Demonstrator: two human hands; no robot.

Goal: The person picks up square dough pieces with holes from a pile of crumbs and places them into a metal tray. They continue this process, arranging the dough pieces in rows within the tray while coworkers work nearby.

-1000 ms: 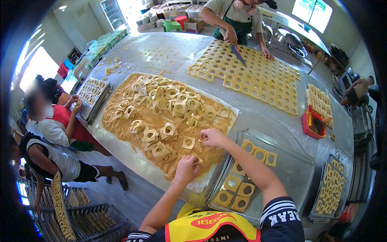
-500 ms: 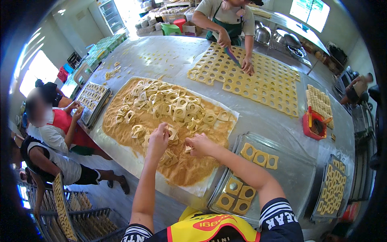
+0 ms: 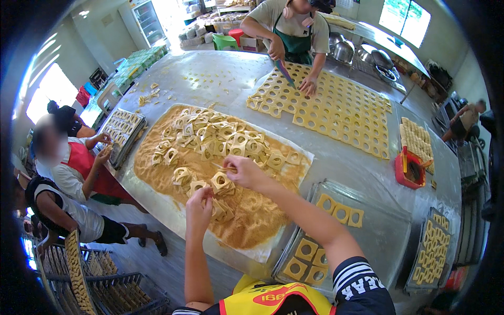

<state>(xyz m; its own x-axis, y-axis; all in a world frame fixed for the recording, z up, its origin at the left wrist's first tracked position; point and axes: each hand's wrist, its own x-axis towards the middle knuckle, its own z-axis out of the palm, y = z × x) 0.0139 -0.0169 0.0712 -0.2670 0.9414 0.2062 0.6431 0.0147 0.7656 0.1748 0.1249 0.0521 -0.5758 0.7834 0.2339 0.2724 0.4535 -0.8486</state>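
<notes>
The left hand (image 3: 199, 202) is drawn into a loose pinch, its fingertips closed on a square dough piece with a cut-out middle (image 3: 198, 186) that lies on the bed of brown crumbs (image 3: 247, 215). Half a second ago this hand reached further up into the pile; it has since pulled back toward the person. Just up and to the right of it, the right hand (image 3: 244, 172) has its fingers pressed together on a second dough square (image 3: 220, 182), touching it from above. It sits about where it was, shifted slightly toward the left hand, so the two are now close together rather than apart.

Beyond both hands, a heap of coated dough squares (image 3: 220, 139) covers the far part of the crumb sheet. To the right of the right forearm lies a metal tray (image 3: 378, 231) with a few plain squares in it. Far across the table, another person (image 3: 294, 31) works over a large sheet of cut dough (image 3: 341, 110) with a blade (image 3: 286, 72).
</notes>
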